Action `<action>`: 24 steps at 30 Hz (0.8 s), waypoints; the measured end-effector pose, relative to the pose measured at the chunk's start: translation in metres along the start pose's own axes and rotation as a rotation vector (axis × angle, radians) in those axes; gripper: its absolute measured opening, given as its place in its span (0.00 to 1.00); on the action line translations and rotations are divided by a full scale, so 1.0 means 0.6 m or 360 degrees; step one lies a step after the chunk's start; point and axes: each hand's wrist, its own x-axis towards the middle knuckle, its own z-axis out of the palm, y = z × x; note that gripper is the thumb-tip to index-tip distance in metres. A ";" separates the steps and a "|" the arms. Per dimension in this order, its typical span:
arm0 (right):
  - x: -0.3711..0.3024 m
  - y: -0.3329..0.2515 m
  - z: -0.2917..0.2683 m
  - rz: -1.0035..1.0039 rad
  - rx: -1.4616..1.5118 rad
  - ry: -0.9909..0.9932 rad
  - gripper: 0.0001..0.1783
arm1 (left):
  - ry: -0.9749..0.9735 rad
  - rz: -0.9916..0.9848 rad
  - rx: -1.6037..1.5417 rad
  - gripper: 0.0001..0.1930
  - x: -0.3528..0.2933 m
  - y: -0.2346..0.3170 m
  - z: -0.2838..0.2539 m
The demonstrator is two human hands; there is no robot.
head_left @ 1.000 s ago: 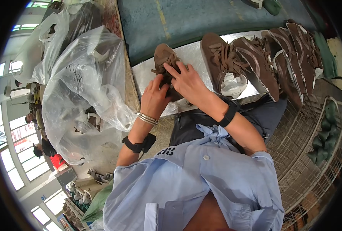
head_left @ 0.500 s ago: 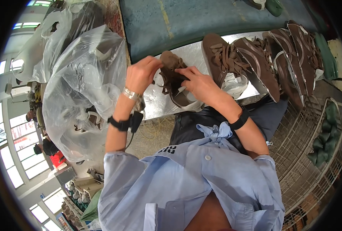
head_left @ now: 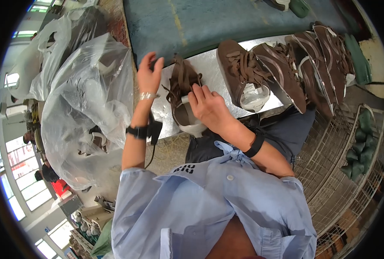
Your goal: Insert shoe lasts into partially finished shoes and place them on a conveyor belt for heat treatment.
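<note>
A brown lace-up shoe (head_left: pixel 182 114) with a pale heel lining lies on a shiny metal-topped bench (head_left: pixel 161 108), toe pointing away from me. My right hand (head_left: pixel 211 108) reaches over the right edge of its opening, fingers bent and closed on the shoe there; their tips are partly hidden. Brown laces (head_left: pixel 181 73) hang loose over the front and the left side. My left hand (head_left: pixel 150 77) is raised to the left of the shoe, apart from it, thumb and fingers spread and holding nothing.
Right of this shoe, another brown shoe (head_left: pixel 230 64) and several more stand in a row. Clear plastic bags (head_left: pixel 84 103) crowd the left side. Beyond the bench runs a green surface (head_left: pixel 157 26). At lower right, a wire rack (head_left: pixel 325 172) holds green shoe forms (head_left: pixel 359 151).
My left hand has lifted off the shoe, and its fingers have opened. My right hand has moved back toward me along the shoe's right side. The view has shifted slightly.
</note>
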 end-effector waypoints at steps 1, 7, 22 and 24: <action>0.008 -0.004 -0.007 -0.0016 -0.0122 0.0137 0.15 | 0.0125 0.0081 0.0070 0.17 -0.022 0.032 -0.021; 0.026 0.040 0.052 0.0143 0.0701 0.0358 0.12 | -0.0597 0.0690 0.0275 0.16 -0.137 0.059 0.024; -0.483 0.193 -0.320 0.1991 -0.0267 0.1322 0.11 | -0.0638 0.1333 0.1506 0.34 -0.126 0.111 0.062; -0.611 0.214 -0.322 0.2432 -0.0119 0.1236 0.15 | -0.0602 0.1323 0.1239 0.28 -0.126 0.117 0.067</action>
